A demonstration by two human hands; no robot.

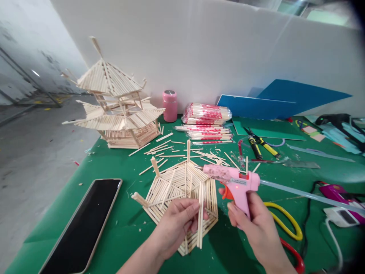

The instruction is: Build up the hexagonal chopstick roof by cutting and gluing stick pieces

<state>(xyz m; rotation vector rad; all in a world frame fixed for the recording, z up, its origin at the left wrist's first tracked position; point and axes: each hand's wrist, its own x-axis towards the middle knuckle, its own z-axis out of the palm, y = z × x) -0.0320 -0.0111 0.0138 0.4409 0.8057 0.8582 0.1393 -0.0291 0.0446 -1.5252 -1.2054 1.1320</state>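
Taking the polygonal slatted panel of wooden sticks (177, 179) as the middle of a clock, with twelve pointing away from the person, I'm watching two bare hands working over it. The panel is resting on the green tabletop (131, 228), with short stick posts (155, 166) standing along its edge between nine and twelve.

The left hand (179, 222) is closing thumb and fingers around a pair of wooden sticks (201, 230), holding them over the panel's near right part. The right hand (258, 224), at four o'clock, is gripping a pink hot-glue gun (241, 184) by its handle, a finger lying by the orange trigger (227, 192). The nozzle is pointing toward nine, above the panel's far edge, and a translucent glue stick (299, 194) is sticking out of the back.

A two-tiered stick pavilion (122, 114) is standing at ten to eleven. Around twelve, loose sticks (162, 148) are lying scattered, with a pink flask (170, 105) and plastic-wrapped chopstick bundles (208, 121) sitting beyond them. Yellow-and-black pliers (261, 144) are lying at two, yellow (295, 226) and red handles (298, 258) are showing near four, and a smartphone (85, 224) is lying face-up at eight to nine.
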